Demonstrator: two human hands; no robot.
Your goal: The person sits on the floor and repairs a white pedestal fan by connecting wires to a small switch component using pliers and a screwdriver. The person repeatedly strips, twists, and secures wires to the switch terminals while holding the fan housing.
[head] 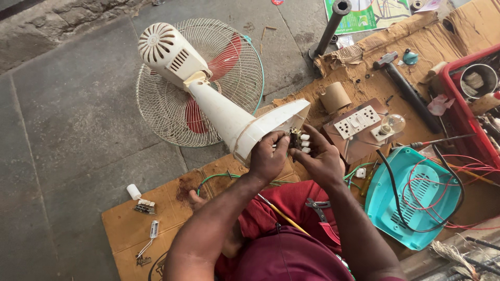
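White plastic fills both hands: the left hand point(268, 156) grips the rim of the one fan base point(276, 125), tipped on its side over cardboard point(156, 208). The right hand point(320, 158) pinches a single switch block point(299, 141) with three white buttons, at the base's open underside.

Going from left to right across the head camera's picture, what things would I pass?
Small white cylinder on the cardboard → white fan motor housing → left hand → right hand → switch-and-socket board → clear light bulb → teal plastic cover with red wires → red crate.
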